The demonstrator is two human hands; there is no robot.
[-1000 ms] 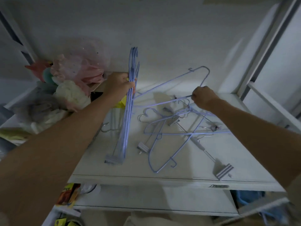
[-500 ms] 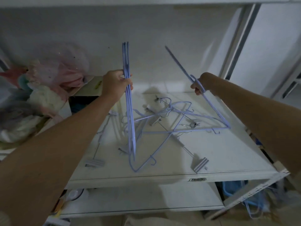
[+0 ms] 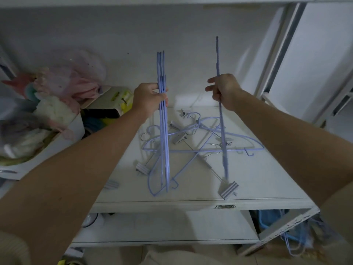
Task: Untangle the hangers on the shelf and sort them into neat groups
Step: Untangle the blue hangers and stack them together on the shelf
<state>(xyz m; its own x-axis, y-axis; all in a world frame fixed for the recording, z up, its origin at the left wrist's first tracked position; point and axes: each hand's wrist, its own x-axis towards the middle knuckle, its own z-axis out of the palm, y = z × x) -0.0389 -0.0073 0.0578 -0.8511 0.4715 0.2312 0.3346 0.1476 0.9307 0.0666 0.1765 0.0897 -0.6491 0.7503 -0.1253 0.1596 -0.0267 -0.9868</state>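
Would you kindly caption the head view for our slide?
Left hand grips a hanger bundle; right hand lifts one hanger above the tangle.

My left hand (image 3: 150, 99) grips a stack of lilac hangers (image 3: 163, 131) upright; my right hand (image 3: 224, 89) holds a single hanger (image 3: 221, 119) upright. A tangled pile (image 3: 194, 142) lies flat on the white shelf (image 3: 257, 180).

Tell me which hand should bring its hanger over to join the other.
Right. The right hand holds one loose purple hanger upright, free of the tangle; the left hand already grips the gathered bundle, so it probably stays put.
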